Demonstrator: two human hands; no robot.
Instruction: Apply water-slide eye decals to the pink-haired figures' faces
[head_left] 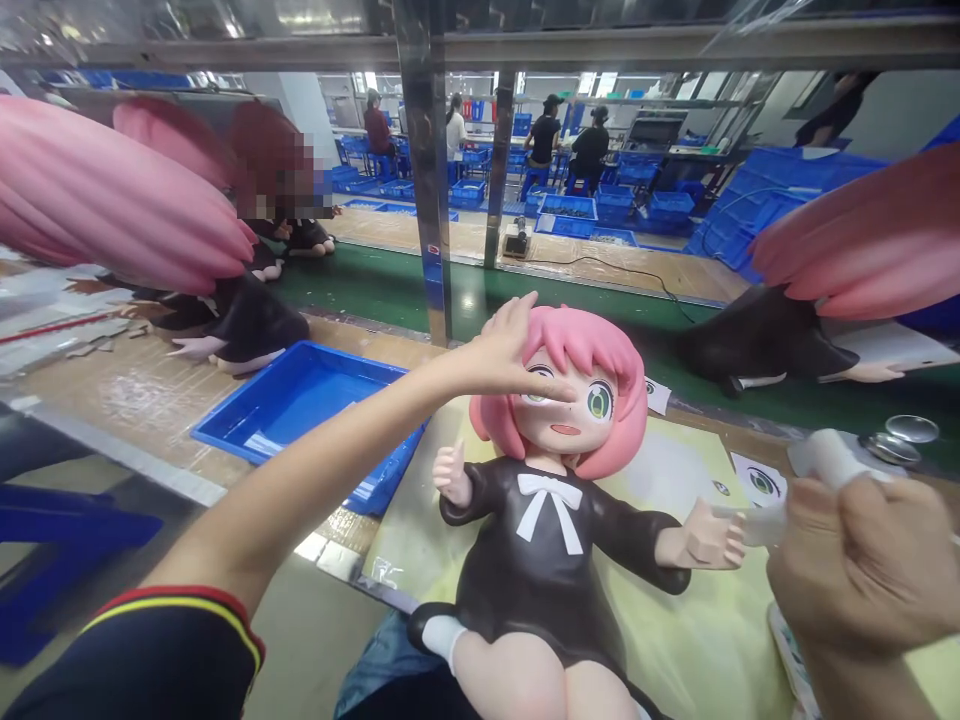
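A large doll figure (555,560) with pink hair, green eyes, a black dress and a white bow lies on its back, its legs towards me. My left hand (506,350) reaches across to its head; the fingers are spread over the hair and face, hiding part of one eye. To the right of the figure's outstretched arm, my right hand (862,560) is closed in a fist round a soft white cloth or tissue (825,455). An eye decal sheet (760,482) lies beside that hand. Yellowish sheeting (697,640) is spread under the figure.
At left stands a blue tray (255,395). Further similar figures are at left (127,200) and right (870,240). A metal post (427,180) rises behind the head. Round metal-rimmed items (900,440) lie at right. Several people work in the background.
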